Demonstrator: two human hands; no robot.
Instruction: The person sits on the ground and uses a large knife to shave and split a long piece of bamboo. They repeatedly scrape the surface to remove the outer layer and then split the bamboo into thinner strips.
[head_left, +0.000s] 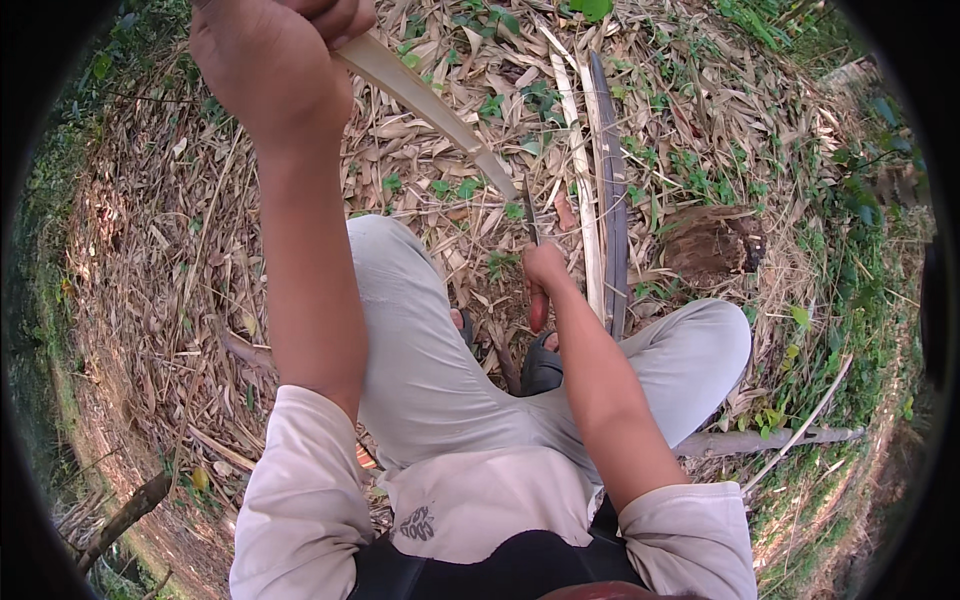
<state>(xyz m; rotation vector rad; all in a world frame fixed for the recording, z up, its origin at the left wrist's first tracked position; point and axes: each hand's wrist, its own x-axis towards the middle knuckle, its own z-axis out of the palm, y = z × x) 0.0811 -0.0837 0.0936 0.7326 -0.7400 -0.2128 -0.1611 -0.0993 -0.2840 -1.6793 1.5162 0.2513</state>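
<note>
My left hand (285, 65), raised at the upper left, is closed round the end of a long pale strip of split bamboo or wood (420, 100). The strip slants down to the right, its far end close beside a knife blade; whether they touch I cannot tell. My right hand (542, 266), low between my knees, is wrapped round the knife (531, 212). Its dark narrow blade points away from me, and the red handle (538, 311) sticks out below my fist.
Right of the knife lie pale split lengths (578, 150) and a dark grey one (607, 160). A brown stump or log piece (712, 240) sits farther right. Dry leaves (150, 250) cover the ground. A branch (770, 440) lies beside my right knee, another (125, 520) at lower left.
</note>
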